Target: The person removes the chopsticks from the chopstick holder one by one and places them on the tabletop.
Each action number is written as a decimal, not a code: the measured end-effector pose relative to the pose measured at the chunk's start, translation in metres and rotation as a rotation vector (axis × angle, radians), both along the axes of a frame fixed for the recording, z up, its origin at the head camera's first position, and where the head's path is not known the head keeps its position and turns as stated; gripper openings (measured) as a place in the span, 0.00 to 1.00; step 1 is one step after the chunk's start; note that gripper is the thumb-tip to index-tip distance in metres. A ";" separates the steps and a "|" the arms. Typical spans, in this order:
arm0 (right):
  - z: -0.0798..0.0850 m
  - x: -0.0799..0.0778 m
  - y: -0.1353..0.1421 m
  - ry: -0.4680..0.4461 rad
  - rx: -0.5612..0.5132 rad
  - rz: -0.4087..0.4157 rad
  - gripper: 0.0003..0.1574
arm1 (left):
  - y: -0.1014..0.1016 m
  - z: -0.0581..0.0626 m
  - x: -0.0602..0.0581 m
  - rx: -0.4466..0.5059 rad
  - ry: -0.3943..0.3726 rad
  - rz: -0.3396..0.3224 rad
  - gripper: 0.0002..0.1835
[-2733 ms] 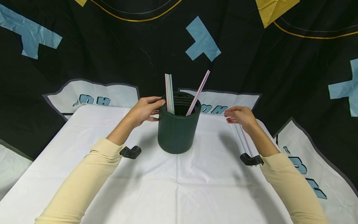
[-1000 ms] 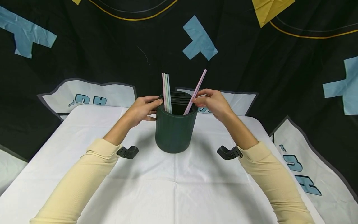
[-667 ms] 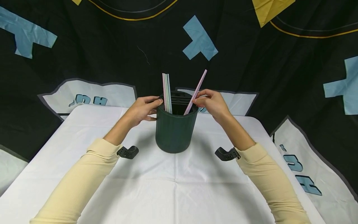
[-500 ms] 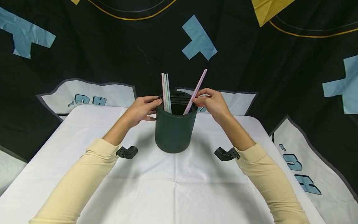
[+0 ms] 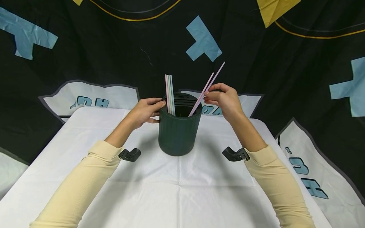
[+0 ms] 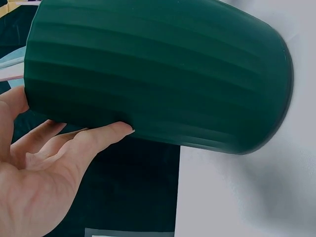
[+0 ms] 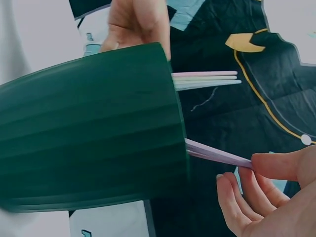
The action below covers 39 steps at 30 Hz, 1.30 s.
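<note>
A dark green utensil holder (image 5: 179,136) stands upright on the white-covered table, with a slotted section (image 5: 185,99) at the back of its top. My left hand (image 5: 145,112) grips its left side, thumb at the rim and fingers along the outer wall. Pastel chopsticks (image 5: 169,95) rise from the holder's left part. On the right leans a pink chopstick (image 5: 211,76). Beside it, a light purple chopstick (image 5: 220,68) stands higher, pinched by my right hand (image 5: 223,98); its lower end is inside the holder. The right wrist view shows thumb and fingertips on the purple chopstick (image 7: 217,154).
White cloth (image 5: 176,196) covers the table, which ends at the back near a dark curtain (image 5: 114,57) with blue and yellow patches. A small black camera (image 5: 235,154) sits at my right wrist, another black camera (image 5: 129,155) at my left.
My right hand came left to the chopsticks, then moved slightly up and right, raising the purple one above the pink. Two thin sticks seen earlier near my right hand no longer show there.
</note>
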State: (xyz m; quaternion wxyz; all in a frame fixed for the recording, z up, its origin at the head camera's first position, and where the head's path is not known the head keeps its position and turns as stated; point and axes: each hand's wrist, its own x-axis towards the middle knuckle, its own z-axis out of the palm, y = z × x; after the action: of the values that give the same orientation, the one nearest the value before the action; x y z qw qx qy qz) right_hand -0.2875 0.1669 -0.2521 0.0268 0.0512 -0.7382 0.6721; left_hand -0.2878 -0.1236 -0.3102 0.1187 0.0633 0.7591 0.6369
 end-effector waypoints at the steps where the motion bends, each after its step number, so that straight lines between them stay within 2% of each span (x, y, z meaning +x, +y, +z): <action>1: 0.001 0.000 0.001 0.004 -0.013 -0.003 0.10 | 0.000 0.000 0.000 0.000 -0.002 0.001 0.33; 6: 0.013 0.004 0.008 0.023 -0.078 -0.016 0.11 | -0.002 -0.002 0.000 0.011 -0.004 0.006 0.33; 14: 0.042 0.012 0.028 0.054 -0.262 -0.050 0.08 | -0.001 -0.004 0.001 0.020 -0.016 0.003 0.32; 17: 0.047 0.015 0.034 0.060 -0.307 -0.050 0.07 | -0.001 -0.004 0.001 0.016 -0.009 0.009 0.32; 20: 0.048 0.016 0.040 0.061 -0.308 -0.057 0.08 | 0.000 -0.003 0.001 0.009 -0.006 0.007 0.32; 25: 0.043 0.016 0.047 0.036 -0.283 -0.077 0.08 | 0.000 -0.004 0.000 -0.001 -0.006 0.004 0.32; 30: 0.029 0.012 0.055 -0.001 -0.218 -0.103 0.11 | 0.000 -0.004 0.000 -0.002 -0.012 0.009 0.32; 39: -0.002 0.001 0.072 -0.071 -0.035 -0.133 0.13 | 0.000 -0.002 0.000 -0.004 0.000 0.004 0.32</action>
State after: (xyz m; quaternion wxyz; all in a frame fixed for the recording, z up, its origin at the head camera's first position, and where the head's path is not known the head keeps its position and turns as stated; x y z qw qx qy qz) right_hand -0.2868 0.2387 -0.2546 0.0464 -0.0223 -0.7284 0.6832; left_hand -0.2878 -0.1236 -0.3123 0.1175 0.0614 0.7605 0.6357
